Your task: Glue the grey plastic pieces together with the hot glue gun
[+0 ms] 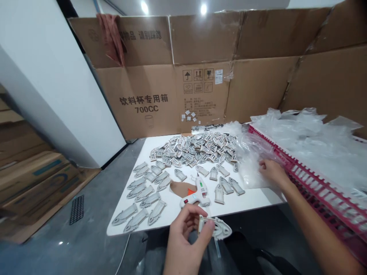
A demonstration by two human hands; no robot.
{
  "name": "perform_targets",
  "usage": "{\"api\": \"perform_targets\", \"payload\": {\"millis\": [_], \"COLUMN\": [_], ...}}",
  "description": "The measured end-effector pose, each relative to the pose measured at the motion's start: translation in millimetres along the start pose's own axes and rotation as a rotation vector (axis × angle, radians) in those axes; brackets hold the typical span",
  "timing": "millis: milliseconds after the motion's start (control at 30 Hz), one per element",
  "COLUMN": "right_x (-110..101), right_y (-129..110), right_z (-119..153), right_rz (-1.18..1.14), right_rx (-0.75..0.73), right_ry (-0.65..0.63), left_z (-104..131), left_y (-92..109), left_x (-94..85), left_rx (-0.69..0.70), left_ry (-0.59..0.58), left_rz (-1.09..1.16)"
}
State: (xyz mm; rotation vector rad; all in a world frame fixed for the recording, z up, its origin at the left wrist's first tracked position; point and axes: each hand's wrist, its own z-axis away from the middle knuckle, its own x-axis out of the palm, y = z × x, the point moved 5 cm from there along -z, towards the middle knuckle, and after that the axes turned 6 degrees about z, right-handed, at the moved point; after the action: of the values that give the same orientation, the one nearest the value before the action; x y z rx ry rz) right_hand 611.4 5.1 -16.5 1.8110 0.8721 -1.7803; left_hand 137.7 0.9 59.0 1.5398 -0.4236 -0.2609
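My left hand (185,242) pinches a grey arched piece (221,228) between thumb and fingers at the worktop's (259,196) front edge, a glue gun (201,191) just beyond. My right hand (272,172), half curled, meets plastic bags (249,166) near the right edge; I cannot tell whether it grips.

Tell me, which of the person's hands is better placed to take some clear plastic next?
Probably the right hand: it is right at the clear plastic on the table's right side. The left hand is farther away and holds a gray piece.
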Motion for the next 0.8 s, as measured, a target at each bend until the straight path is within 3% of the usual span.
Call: {"api": "perform_targets", "payload": {"millis": [133,267,600,800], "right_x": [-6,-17,-50,-39], "right_y": [-3,-7,-11,-7], "right_z": [-2,4,60,65], "right_rz": [-0.033,-0.101,-0.256,-0.206], "right_rx": [0.01,-0.025,-0.094,-0.04], "right_ry": [0.021,0.114,0.521,0.526], "left_z": [12,19,13,11], "left_y": [2,-5,-6,-7], "left_x": [10.6,15.1,4.0,6.0], "left_rx": [-0.014,-0.056,-0.036,-0.054], "left_ry": [-0.134,-0.174,-0.062,-0.003], "left_rz": [0.022,0.043,0.08,0.09]}}
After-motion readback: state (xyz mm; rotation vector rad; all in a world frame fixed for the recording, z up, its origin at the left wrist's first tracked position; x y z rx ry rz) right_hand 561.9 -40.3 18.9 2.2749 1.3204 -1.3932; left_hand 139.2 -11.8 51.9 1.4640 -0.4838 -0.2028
